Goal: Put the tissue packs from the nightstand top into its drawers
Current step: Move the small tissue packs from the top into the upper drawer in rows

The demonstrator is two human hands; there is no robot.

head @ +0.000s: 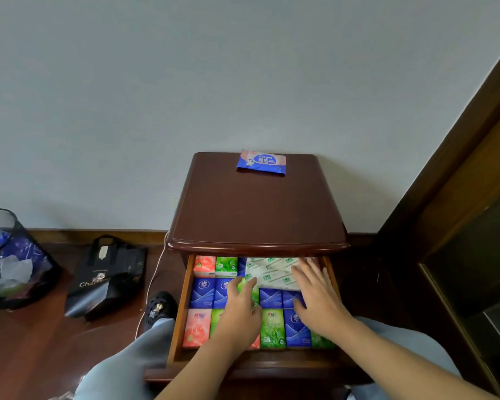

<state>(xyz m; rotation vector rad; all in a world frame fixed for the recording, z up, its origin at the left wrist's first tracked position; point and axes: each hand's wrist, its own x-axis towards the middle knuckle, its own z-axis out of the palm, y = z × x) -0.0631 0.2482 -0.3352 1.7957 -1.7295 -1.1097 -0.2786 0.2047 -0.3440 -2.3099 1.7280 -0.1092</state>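
Note:
The dark wooden nightstand has its top drawer pulled out toward me. Inside lie several small tissue packs in blue, green and pink rows. A larger white pack with green print lies on top of them at the back right. My left hand rests flat on the packs, its fingertips at the white pack's near left corner. My right hand lies flat on the white pack's right side, fingers spread. One blue and pink wipes pack sits at the back of the nightstand top.
A mesh waste bin with a blue liner stands at the far left on the wooden floor. A black paper bag lies beside it. A white cable runs down left of the nightstand. My knees flank the drawer; dark wooden furniture is on the right.

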